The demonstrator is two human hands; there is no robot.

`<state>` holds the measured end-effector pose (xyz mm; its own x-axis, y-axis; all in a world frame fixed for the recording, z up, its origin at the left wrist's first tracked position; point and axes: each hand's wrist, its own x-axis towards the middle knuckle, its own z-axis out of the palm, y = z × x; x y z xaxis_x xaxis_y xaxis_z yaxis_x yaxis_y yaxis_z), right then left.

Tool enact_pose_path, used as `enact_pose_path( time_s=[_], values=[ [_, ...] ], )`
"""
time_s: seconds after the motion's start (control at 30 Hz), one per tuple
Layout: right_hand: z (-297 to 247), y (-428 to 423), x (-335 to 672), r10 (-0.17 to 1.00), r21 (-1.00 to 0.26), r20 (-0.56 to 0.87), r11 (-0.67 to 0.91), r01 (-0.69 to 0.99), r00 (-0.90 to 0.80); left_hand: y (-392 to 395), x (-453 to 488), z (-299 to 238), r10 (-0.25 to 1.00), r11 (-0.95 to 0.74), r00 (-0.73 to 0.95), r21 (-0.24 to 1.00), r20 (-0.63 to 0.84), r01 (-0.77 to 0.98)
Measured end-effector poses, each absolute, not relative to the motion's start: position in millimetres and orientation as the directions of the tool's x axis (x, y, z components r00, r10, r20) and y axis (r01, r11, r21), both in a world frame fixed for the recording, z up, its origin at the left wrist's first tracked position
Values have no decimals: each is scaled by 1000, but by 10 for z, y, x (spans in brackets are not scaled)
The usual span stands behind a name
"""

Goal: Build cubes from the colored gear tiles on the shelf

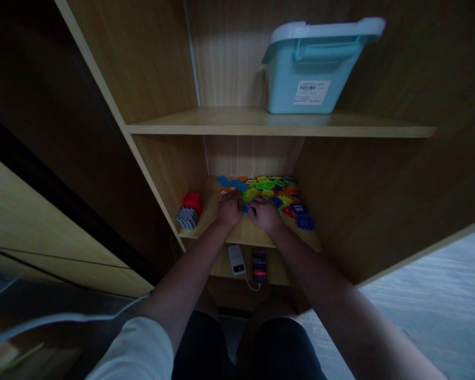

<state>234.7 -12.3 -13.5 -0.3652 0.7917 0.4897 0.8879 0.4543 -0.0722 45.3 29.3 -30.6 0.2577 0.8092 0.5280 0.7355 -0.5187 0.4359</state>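
Note:
Both my hands reach into the lower shelf (245, 232) of a wooden cabinet. My left hand (228, 209) and my right hand (264, 214) lie close together, fingers curled at the front edge of a pile of colourful plastic interlocking pieces (267, 191). A small blue piece (246, 209) shows between the two hands, and both seem to pinch it, though the dim light hides the fingertips. More blue pieces (303, 221) lie to the right of my right hand.
A red block (192, 201) and a grey-white ridged block (187, 217) sit at the shelf's left. A light blue lidded bin (314, 66) stands on the upper shelf (277, 126). A white power bank (236, 259) and a dark device (259, 265) lie below.

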Motion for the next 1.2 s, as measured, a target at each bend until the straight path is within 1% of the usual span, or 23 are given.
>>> enact_pose_path(
  time_s=[0.07,0.13,0.27,0.33,0.43,0.53,0.73,0.9,1.03,1.2],
  values=[
    [-128,-123,2343,794,-59,485,449,892,-367,317,493,-257,814,-494,273,363,513,790],
    [-122,-123,2344,796,-54,482,445,894,-367,356,535,-218,819,-488,299,319,490,813],
    [-111,-128,2343,800,-62,475,444,894,-365,472,596,-183,840,-466,365,189,400,865],
    [-107,-132,2343,798,-70,481,447,892,-363,532,613,-184,850,-457,374,167,372,874],
    [-105,-132,2345,792,-83,490,458,885,-364,604,624,-213,858,-448,360,193,366,873],
    [-111,-120,2352,784,-83,497,470,879,-372,656,616,-263,846,-466,350,238,402,853],
    [-135,-108,2366,765,-77,513,492,867,-389,720,584,-333,805,-526,310,366,506,768],
    [-136,-110,2364,762,-82,519,495,865,-387,756,586,-328,800,-555,285,472,528,685],
    [-115,-112,2358,770,-83,505,494,866,-391,791,600,-321,799,-568,319,466,510,678],
    [-92,-122,2350,765,-77,509,497,864,-395,765,602,-269,767,-591,321,418,555,690]
  ],
)
